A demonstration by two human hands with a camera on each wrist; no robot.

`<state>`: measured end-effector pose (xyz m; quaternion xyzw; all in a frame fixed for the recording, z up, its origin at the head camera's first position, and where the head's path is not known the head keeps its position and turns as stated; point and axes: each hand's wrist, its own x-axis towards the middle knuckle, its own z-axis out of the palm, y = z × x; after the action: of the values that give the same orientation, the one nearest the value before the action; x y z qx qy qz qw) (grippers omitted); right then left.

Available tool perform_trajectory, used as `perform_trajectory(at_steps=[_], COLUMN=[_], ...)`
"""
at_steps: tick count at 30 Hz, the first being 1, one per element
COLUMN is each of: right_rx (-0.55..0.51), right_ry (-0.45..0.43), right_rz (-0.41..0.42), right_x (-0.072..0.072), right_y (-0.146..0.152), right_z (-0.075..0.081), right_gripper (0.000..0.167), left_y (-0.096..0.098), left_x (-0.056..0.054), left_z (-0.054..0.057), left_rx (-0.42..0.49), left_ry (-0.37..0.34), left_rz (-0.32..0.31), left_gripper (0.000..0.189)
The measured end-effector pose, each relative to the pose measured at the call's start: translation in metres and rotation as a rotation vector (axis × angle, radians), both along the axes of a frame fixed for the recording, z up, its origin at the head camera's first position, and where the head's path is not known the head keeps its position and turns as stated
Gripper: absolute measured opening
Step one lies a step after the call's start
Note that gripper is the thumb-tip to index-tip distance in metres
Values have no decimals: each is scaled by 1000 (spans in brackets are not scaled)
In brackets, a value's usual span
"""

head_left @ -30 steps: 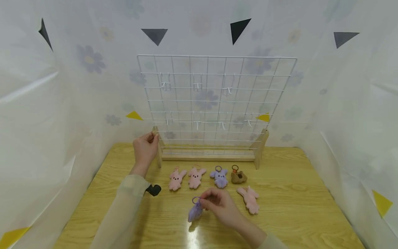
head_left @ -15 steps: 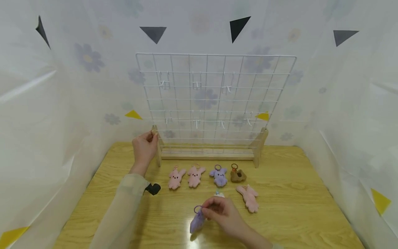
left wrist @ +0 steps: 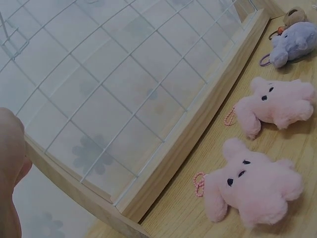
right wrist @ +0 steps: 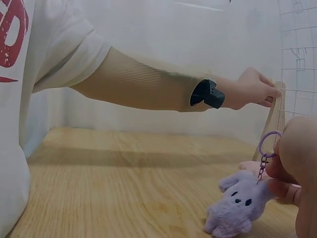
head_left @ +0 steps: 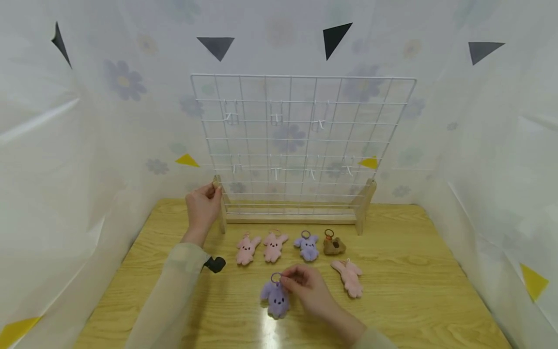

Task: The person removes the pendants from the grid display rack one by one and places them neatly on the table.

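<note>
My right hand (head_left: 311, 293) pinches the purple key ring (right wrist: 268, 145) of a purple plush keychain (head_left: 276, 299). The plush dangles by a short chain, its stitched face towards the head camera. My left hand (head_left: 203, 209) pinches the top of the left wooden upright (head_left: 221, 208) of a white wire grid rack (head_left: 291, 140). Between the rack and my right hand lie two pink plush keychains (head_left: 246, 251), another purple plush keychain (head_left: 308, 248) and a brown plush keychain (head_left: 334, 246). A further pink plush keychain (head_left: 350, 278) rests right of my right hand.
Several white hooks (head_left: 276, 172) hang on the grid in two rows, with nothing on them. The rack's wooden base (head_left: 292, 218) stands near the back of the wood-grain table (head_left: 414, 291). Pale flowered sheeting (head_left: 152, 121) surrounds the table.
The purple plush held in my right hand has turned from side-on to face the head camera. That hand dipped, then rose a little; a white item glimpsed behind it is now hidden. My left hand stays put.
</note>
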<state>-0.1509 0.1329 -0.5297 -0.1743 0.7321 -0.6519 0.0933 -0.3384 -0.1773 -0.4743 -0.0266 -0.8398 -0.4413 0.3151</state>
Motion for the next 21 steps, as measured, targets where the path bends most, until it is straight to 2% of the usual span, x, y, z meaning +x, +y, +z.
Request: perform_trajectory(at_steps=[11,21], right_rx=[167,261], right_ry=[45,65], right_rz=[-46,-37], right_x=[-22,-41], right_y=[-7,-13], right_z=[-3,-7], right_gripper=[14,11], left_y=[1,0], left_x=[1,2], left_z=[1,2], left_rx=[5,-6], left_ry=[-13,-12], left_rz=[3,12], left_gripper=[20,19])
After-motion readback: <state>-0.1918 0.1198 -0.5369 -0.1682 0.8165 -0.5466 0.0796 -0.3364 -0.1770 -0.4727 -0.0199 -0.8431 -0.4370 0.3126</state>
